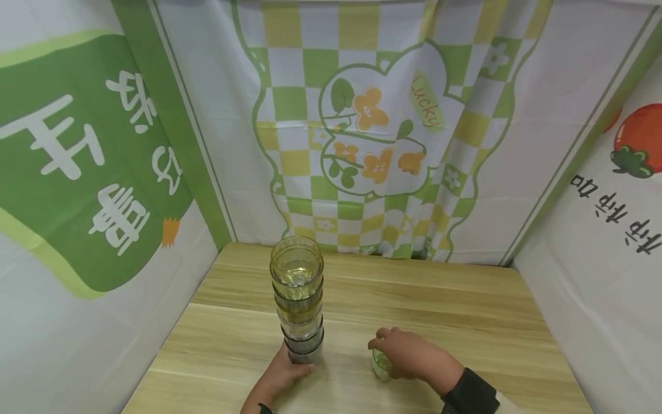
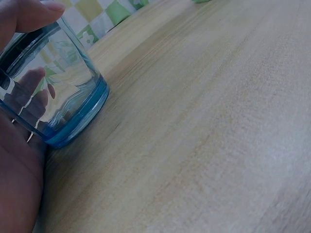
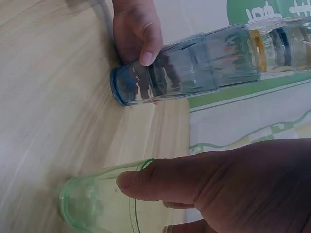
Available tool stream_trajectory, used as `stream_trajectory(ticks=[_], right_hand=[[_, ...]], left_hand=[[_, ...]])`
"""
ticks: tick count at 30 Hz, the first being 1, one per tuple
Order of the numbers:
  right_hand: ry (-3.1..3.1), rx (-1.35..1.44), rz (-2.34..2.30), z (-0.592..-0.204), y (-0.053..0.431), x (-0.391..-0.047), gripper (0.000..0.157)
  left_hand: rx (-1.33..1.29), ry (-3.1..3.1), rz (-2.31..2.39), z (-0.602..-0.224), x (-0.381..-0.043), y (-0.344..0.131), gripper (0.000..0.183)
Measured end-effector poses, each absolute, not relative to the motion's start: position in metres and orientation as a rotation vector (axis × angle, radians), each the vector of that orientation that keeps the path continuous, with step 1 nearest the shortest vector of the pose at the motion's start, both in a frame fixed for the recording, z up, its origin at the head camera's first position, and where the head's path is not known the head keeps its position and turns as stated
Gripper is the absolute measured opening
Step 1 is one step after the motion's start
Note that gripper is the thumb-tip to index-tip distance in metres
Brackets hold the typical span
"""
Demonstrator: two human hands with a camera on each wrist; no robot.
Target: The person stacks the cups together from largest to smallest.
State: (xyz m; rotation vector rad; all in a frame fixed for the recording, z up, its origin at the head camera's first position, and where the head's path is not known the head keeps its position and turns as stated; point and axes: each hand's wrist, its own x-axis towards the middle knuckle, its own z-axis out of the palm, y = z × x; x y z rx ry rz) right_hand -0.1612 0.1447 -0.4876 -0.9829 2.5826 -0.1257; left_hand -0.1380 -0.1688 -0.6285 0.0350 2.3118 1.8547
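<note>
A tall stack of nested clear, grey and yellow-tinted glasses (image 1: 300, 330) stands upright on the wooden table. My left hand (image 1: 281, 371) grips it low down, around the bottom glass. In the left wrist view that bottom glass (image 2: 73, 116) has a thick blue base close on the tabletop, with the thumb across its upper part. To the right of the stack, my right hand (image 1: 414, 356) holds a pale green glass (image 3: 97, 204) by its upper part from above. The thumb lies along the green glass's side near the rim, and its base is at the table surface.
The wooden table (image 1: 465, 310) is enclosed by printed cloth on the left, back and right. A checked curtain panel (image 1: 362, 218) hangs at its back edge, behind the tall stack.
</note>
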Motion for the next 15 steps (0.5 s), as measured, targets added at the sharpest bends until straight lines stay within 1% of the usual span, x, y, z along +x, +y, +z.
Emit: stream_trajectory(ticks=[8,15], right_hand=[[2.466,-0.952,-0.143,-0.458,0.143,-0.166,0.058],[2.466,-1.042,-0.134,-0.409,0.134,-0.174,0.061]], left_hand=[[0.062,2.271,1.88,-0.633,-0.14,-0.17,0.103],[0.065,2.234,1.914,-0.631,-0.141,-0.17,0.103]])
